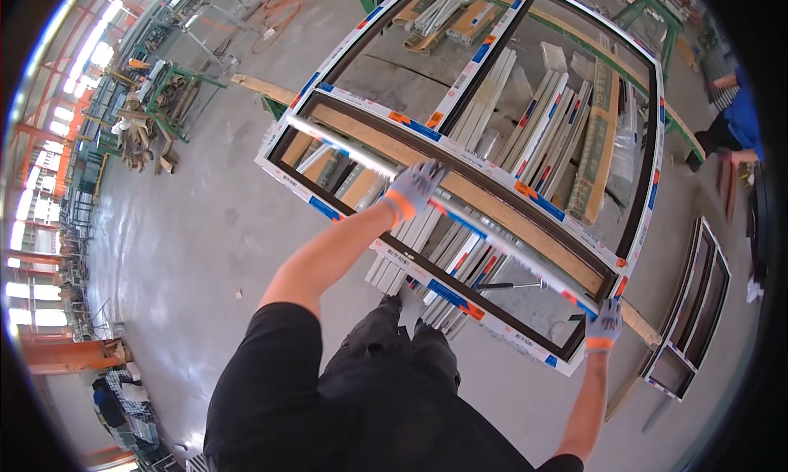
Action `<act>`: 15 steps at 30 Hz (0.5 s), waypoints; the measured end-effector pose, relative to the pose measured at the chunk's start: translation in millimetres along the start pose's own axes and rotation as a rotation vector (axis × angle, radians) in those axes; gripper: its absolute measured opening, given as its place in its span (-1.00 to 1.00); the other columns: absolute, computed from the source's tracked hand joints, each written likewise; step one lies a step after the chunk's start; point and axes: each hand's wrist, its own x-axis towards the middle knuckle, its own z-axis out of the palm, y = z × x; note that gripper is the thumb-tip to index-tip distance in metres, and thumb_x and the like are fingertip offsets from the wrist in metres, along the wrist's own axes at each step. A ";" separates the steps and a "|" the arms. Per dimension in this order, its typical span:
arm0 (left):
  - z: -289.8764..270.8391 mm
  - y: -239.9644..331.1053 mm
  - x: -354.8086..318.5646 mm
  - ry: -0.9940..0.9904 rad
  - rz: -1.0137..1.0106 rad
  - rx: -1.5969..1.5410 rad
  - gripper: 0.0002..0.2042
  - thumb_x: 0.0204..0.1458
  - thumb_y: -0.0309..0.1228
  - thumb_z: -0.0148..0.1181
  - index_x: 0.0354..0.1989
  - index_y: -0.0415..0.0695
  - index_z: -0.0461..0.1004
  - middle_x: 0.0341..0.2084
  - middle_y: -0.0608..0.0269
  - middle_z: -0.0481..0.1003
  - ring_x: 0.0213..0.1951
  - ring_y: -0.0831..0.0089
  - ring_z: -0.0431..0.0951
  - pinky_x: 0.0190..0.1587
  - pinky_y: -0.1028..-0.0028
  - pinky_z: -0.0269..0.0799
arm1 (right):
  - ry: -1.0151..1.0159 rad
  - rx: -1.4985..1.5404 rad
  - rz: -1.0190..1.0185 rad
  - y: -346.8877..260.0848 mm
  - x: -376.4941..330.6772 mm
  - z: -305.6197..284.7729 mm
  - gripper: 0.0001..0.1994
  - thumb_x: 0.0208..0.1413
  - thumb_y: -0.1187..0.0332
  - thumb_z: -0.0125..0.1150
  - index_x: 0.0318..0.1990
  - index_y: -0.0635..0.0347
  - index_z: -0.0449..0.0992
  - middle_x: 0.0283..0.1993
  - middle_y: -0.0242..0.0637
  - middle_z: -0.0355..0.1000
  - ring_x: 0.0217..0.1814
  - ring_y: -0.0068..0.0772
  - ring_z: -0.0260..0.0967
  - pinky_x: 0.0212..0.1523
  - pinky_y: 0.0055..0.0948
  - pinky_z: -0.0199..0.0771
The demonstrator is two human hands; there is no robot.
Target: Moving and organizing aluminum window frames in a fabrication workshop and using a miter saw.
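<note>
Your gloved left hand [417, 185] grips a middle bar of the large window frame [484, 156] and your right hand [606, 324] clamps its near corner, holding it over stacked profiles [427, 258]; uneven grip could tilt and drop it.

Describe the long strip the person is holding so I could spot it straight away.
Start at the big white window frame lying across the green stands. A long thin white strip crosses it diagonally, gripped mid-length by the left hand and at its lower end by the right hand. Unlike the profiles stacked beneath, it lies loose on top, blurred.
</note>
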 end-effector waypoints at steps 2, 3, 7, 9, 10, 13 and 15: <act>-5.9 -1.7 39.9 0.002 -0.047 -0.005 -0.27 -0.03 -0.22 0.17 0.34 -0.20 0.09 0.23 -0.11 0.19 0.24 0.03 0.21 0.23 0.18 0.20 | -0.035 0.013 0.041 -10.1 32.0 -1.2 -0.30 -0.14 0.22 0.34 0.22 0.22 0.27 0.30 -0.02 0.21 0.34 0.03 0.13 0.33 -0.07 0.09; -5.7 -3.5 58.5 0.002 -0.103 -0.010 -0.26 -0.04 -0.22 0.19 0.34 -0.20 0.09 0.26 -0.12 0.15 0.27 -0.01 0.15 0.28 0.11 0.12 | 0.018 0.010 -0.016 -15.3 45.8 -8.4 -0.26 -0.13 0.27 0.33 0.27 0.20 0.21 0.36 -0.06 0.13 0.38 0.00 0.08 0.36 -0.11 0.05; 31.9 -42.4 102.0 0.013 -0.181 0.079 -0.30 -0.03 -0.25 0.17 0.32 -0.19 0.12 0.28 -0.06 0.12 0.34 -0.01 0.04 0.38 -0.01 -0.20 | 0.041 0.061 -0.061 -48.5 98.8 -25.9 -0.13 -0.13 0.27 0.35 0.37 0.20 0.05 0.46 -0.18 -0.04 0.45 -0.08 -0.06 0.45 -0.22 -0.12; 44.6 -46.6 111.1 0.039 -0.183 0.150 -0.32 -0.02 -0.28 0.14 0.32 -0.19 0.11 0.29 -0.05 0.11 0.34 -0.01 0.04 0.38 -0.02 -0.20 | 0.101 0.072 -0.065 -50.2 119.9 -20.9 -0.13 -0.12 0.30 0.33 0.38 0.19 0.02 0.46 -0.18 -0.04 0.46 -0.10 -0.07 0.46 -0.23 -0.13; 49.5 -49.8 112.0 0.064 -0.185 0.219 -0.33 -0.01 -0.31 0.10 0.32 -0.18 0.11 0.30 -0.04 0.09 0.35 -0.01 0.03 0.38 -0.02 -0.20 | 0.161 0.081 -0.071 -54.5 128.5 -19.5 -0.13 -0.11 0.33 0.31 0.39 0.19 0.00 0.46 -0.17 -0.04 0.46 -0.11 -0.07 0.47 -0.24 -0.15; 51.6 -55.4 114.0 0.075 -0.150 0.164 -0.34 -0.03 -0.37 0.06 0.33 -0.19 0.10 0.32 -0.01 0.08 0.35 0.00 0.02 0.38 -0.03 -0.21 | 0.118 0.106 -0.052 -57.4 139.2 -20.6 -0.16 -0.10 0.37 0.29 0.39 0.19 0.02 0.45 -0.15 -0.01 0.46 -0.11 -0.07 0.48 -0.24 -0.17; 51.9 -48.5 123.0 0.075 -0.097 0.143 -0.32 -0.04 -0.38 0.07 0.34 -0.19 0.08 0.32 0.00 0.07 0.36 0.01 0.01 0.38 -0.02 -0.20 | 0.108 0.093 -0.043 -50.0 141.0 -15.0 -0.15 -0.12 0.36 0.29 0.38 0.20 0.02 0.43 -0.13 0.01 0.46 -0.07 -0.08 0.48 -0.21 -0.17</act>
